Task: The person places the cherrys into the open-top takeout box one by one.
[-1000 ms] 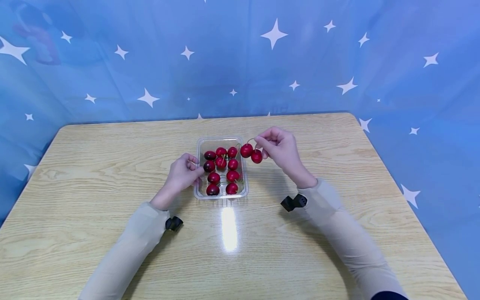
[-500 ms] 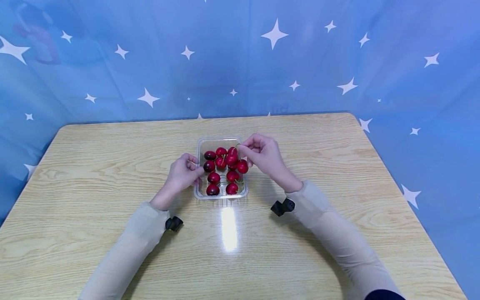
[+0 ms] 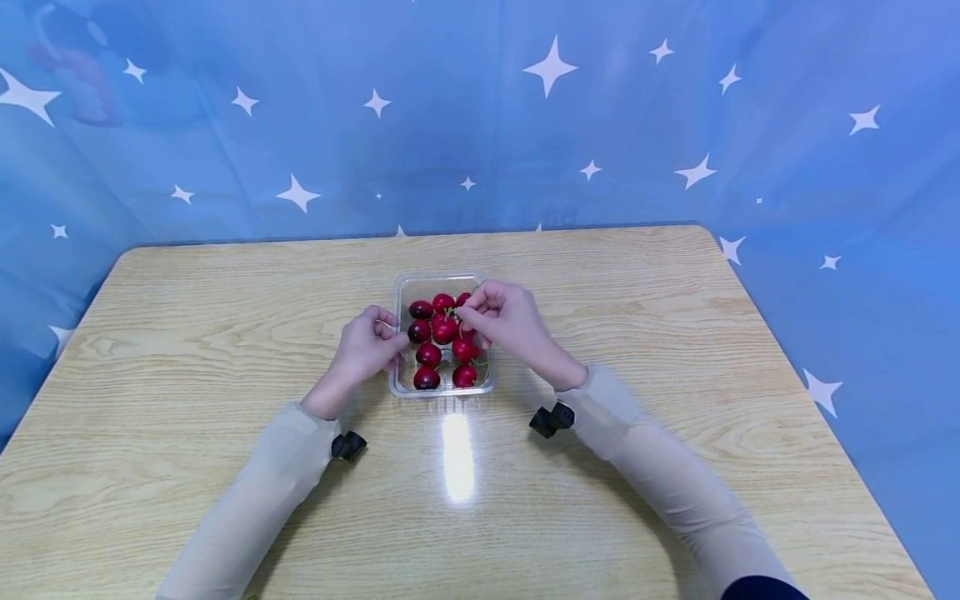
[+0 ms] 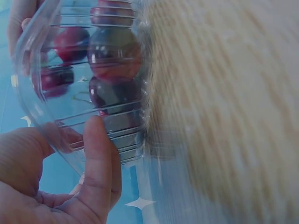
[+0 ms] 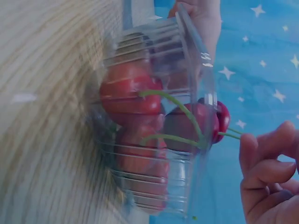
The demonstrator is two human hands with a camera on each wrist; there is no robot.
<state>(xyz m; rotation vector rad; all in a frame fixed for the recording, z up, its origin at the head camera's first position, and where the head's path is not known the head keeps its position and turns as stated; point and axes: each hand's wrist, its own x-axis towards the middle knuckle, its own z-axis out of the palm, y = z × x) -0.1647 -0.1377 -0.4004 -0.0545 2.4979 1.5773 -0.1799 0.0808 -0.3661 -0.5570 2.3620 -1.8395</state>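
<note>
A clear plastic punnet [image 3: 442,393] with several red and dark red cherries [image 3: 427,378] in it sits on the wooden table. My left hand [image 3: 365,346] grips the punnet's left side, thumb over the rim and a finger against the ribbed outer wall [image 4: 126,135]. Over the right part of the punnet, my right hand [image 3: 506,318] pinches the thin green stems of a pair of cherries [image 3: 444,330]. In the right wrist view, the held stems [image 5: 229,134] run from the fingertips to fruit [image 5: 223,116] at rim height. My right hand hides some cherries behind it.
The light wooden table [image 3: 225,333] stretches around the punnet on all sides. Behind it hangs a blue cloth [image 3: 450,117] with white stars. Black wrist cameras [image 3: 551,419] sit on both sleeves.
My right hand has moved left from beside the punnet to above it, bringing the stemmed cherries over and down among the others. My left hand keeps its place on the left side.
</note>
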